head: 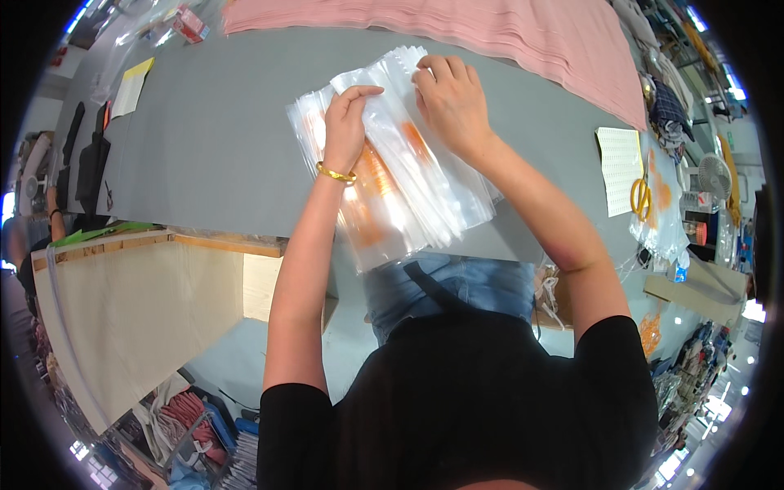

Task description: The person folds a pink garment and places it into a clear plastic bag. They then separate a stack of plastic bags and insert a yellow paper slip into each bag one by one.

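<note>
A fanned stack of clear plastic bags with orange printed patches lies on the grey table in front of me. My left hand, with a gold bangle at the wrist, grips the bags near their upper left part, its fingers bent over the top layers. At the stack's upper right edge is my right hand, fingers curled inward against the bags. Its fingertips are partly hidden, so whether it pinches a bag edge cannot be told.
Layered pink fabric spans the far side of the grey table. To the right, yellow-handled scissors lie by a printed sheet and more plastic bags. Black objects lie left, above a wooden panel.
</note>
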Available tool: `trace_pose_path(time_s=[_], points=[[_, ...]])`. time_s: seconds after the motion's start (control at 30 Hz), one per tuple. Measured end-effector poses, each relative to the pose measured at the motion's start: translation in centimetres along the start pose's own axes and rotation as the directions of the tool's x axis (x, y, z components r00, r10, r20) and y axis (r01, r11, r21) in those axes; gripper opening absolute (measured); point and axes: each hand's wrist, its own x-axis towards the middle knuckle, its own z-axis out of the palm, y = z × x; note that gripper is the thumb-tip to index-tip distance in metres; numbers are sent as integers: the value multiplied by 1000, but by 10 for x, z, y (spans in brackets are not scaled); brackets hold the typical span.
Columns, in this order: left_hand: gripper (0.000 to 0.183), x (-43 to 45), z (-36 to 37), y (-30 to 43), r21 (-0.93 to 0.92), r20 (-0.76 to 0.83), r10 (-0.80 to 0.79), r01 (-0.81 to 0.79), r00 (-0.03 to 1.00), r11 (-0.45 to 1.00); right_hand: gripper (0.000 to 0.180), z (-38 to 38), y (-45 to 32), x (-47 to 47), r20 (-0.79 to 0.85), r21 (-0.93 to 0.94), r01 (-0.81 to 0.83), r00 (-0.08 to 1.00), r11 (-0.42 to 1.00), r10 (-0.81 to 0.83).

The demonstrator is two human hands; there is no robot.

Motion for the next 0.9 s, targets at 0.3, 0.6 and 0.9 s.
trace_pose_path(time_s=[0.3,0.6,0.9], points=[[35,-3,3,7,71,-24,46,-44,999,997,15,-11,-10,4,-8,-19,-78,997,997,78],[36,2,2,6,197,4,-43,42,999,980,10,11,-45,7,-27,321,-32,999,947,43],[32,-1,1,-7,-33,-63,-52,50,997,998,13,-134,-76,-99,553,358,-351,826,865,106]])
